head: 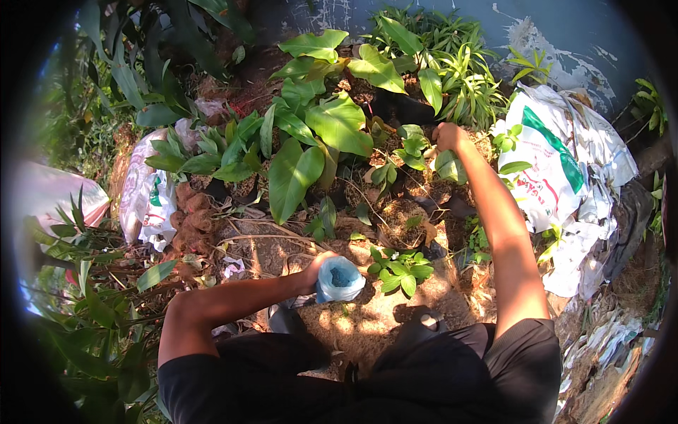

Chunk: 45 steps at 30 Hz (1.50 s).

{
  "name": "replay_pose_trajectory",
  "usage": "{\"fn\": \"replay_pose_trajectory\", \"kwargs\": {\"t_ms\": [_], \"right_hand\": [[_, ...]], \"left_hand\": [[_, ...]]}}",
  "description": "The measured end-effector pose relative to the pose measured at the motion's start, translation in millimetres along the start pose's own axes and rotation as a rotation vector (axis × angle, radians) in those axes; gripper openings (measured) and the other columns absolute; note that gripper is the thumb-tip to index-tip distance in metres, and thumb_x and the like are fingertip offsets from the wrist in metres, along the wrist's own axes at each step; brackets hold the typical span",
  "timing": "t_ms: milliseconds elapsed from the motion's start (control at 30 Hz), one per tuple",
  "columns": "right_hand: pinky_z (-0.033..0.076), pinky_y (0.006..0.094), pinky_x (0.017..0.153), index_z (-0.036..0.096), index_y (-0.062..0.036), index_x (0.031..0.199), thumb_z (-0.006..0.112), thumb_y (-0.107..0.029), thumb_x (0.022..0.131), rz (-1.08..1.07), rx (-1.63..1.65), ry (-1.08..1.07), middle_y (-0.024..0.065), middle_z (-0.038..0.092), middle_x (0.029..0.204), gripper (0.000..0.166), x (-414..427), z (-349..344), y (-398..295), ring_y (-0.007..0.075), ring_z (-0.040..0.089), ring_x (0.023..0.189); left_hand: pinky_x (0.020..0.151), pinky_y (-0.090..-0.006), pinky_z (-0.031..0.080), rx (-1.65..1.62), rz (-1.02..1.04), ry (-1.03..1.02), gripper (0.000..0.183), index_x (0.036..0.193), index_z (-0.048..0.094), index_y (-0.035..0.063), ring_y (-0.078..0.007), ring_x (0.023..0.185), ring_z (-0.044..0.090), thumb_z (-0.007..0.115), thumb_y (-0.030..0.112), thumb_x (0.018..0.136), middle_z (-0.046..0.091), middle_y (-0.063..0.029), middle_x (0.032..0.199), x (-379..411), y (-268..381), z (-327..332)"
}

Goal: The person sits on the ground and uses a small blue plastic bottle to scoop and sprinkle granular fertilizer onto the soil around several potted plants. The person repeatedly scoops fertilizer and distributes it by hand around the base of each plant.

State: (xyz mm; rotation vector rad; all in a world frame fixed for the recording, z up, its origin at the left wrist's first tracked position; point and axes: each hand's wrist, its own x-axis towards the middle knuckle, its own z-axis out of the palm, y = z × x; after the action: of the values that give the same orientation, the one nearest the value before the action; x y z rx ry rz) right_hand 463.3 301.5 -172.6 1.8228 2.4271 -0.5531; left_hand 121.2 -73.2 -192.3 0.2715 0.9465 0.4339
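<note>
My left hand [318,270] holds a light blue plastic bag [340,279] by its side; its mouth is turned up and shows dark bluish grains inside. My right hand [449,139] reaches forward among the potted plants, over leaves and next to a dark pot [405,108]. Its fingers look curled, but whether they hold anything cannot be seen. Big heart-shaped leaves [339,124] spread to the left of it, and a narrow-leaved plant [469,79] grows behind it. Nearer to me lies a pot's fibrous soil surface [401,222], with a small leafy plant [403,270] in front.
White printed sacks [545,159] stand at the right, and smaller filled plastic bags [153,191] at the left beside brown coconut fibre [195,217]. A blue wall [466,21] with peeling paint rises behind the plants. Dry stalks [275,236] lie across the ground.
</note>
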Motion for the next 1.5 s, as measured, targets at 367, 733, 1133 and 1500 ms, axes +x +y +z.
{"fn": "replay_pose_trajectory", "kwargs": {"t_ms": [367, 733, 1133, 1500], "right_hand": [[0.050, 0.0395, 0.082, 0.070, -0.0175, 0.095, 0.055, -0.013, 0.075, 0.015, 0.091, 0.155, 0.0130, 0.067, 0.097, 0.025, -12.0, -10.5, -3.9, 0.0309, 0.064, 0.093], [0.050, 0.0341, 0.075, 0.065, -0.0041, 0.096, 0.056, -0.012, 0.083, -0.331, 0.251, 0.316, 0.0132, 0.067, 0.088, 0.018, -66.6, -67.3, -39.3, 0.0243, 0.065, 0.082], [0.045, 0.0384, 0.086, 0.069, -0.0112, 0.101, 0.060, -0.018, 0.083, -0.823, 0.084, -0.456, 0.0140, 0.054, 0.110, 0.021, -209.8, -13.5, -200.3, 0.0295, 0.055, 0.099], [0.048, 0.0400, 0.080, 0.069, -0.0111, 0.095, 0.072, -0.022, 0.076, -0.764, 0.179, -0.235, 0.0124, 0.052, 0.104, 0.022, -234.3, 48.7, -228.8, 0.0304, 0.057, 0.095]], "left_hand": [[0.093, -0.0405, 0.047, -0.118, -0.014, 0.026, 0.056, 0.116, 0.057, 0.0016, -0.0272, 0.102, 0.062, 0.035, 0.047, 0.092, 0.062, -0.0144, 0.115, -14.0, -11.9, 4.9], [0.088, -0.0390, 0.050, -0.125, 0.021, -0.184, 0.046, 0.103, 0.065, 0.0075, -0.0219, 0.093, 0.066, 0.041, 0.044, 0.092, 0.067, -0.0101, 0.106, 34.1, 40.5, 25.7], [0.081, -0.0352, 0.055, 0.134, 0.074, -0.171, 0.041, 0.106, 0.062, 0.0069, -0.0200, 0.090, 0.066, 0.045, 0.041, 0.091, 0.067, -0.0095, 0.104, 34.4, 61.1, 35.3], [0.078, -0.0357, 0.055, -0.032, -0.008, -0.191, 0.053, 0.115, 0.057, 0.0108, -0.0194, 0.086, 0.066, 0.030, 0.050, 0.094, 0.066, -0.0081, 0.103, 23.0, 51.7, 13.6]]}}
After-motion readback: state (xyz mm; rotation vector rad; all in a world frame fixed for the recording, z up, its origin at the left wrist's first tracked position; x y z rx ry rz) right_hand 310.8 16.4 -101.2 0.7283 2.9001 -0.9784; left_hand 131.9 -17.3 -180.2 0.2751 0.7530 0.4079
